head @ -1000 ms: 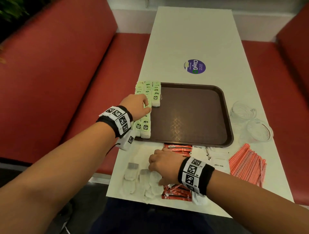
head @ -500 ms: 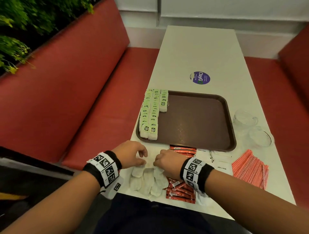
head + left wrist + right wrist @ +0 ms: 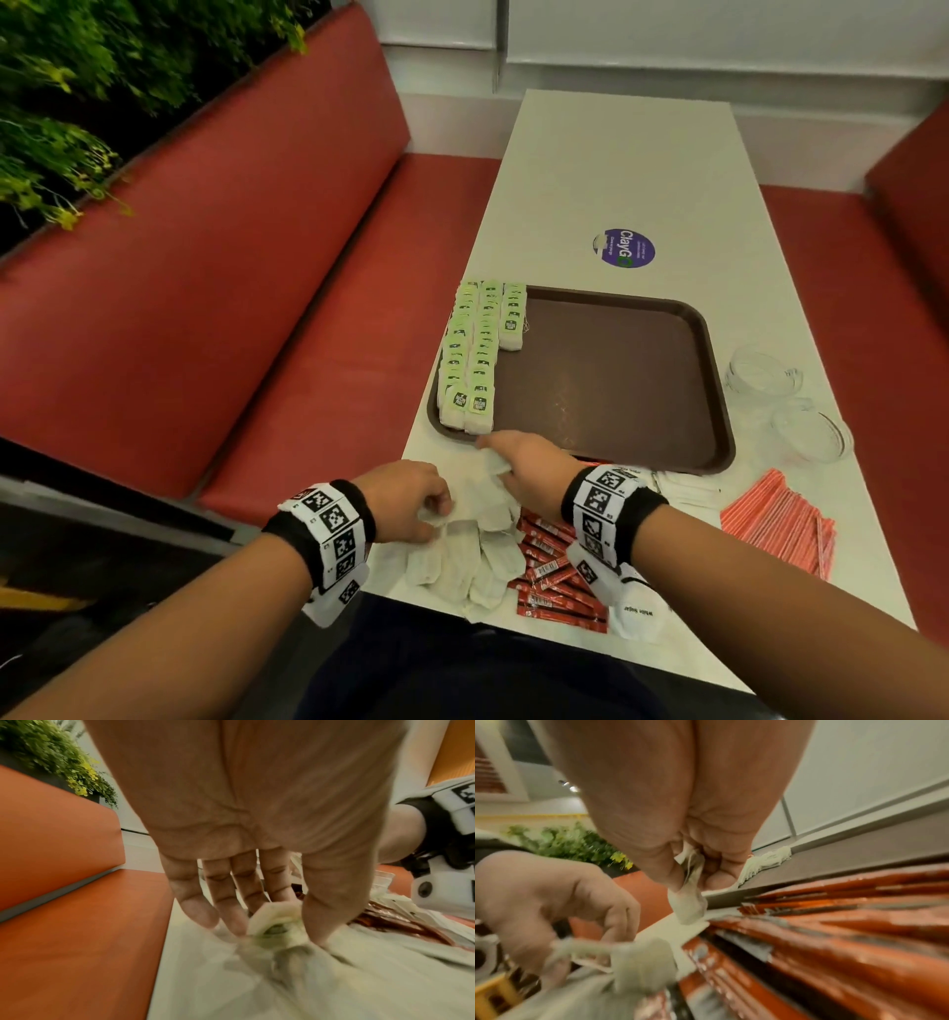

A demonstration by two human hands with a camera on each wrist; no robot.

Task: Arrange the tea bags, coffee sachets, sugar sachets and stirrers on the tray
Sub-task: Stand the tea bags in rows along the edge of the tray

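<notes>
A soft white tea bag [image 3: 494, 461] is pinched in the right hand [image 3: 529, 465], now lifted toward the smooth brown tray [image 3: 616, 380], while another from the crumpled pile [image 3: 464, 557] on the bench [image 3: 616, 169] is pinched by the left hand [image 3: 405, 496].

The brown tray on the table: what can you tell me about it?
The brown tray is a shallow rectangle with rounded corners and a raised rim, apparently plastic, lying flat on the white table. Green-tagged tea bags fill its left side in two long overlapping rows plus a short third one; the rest is bare. The right hand hovers at its near edge, pinching a tea bag.
</notes>
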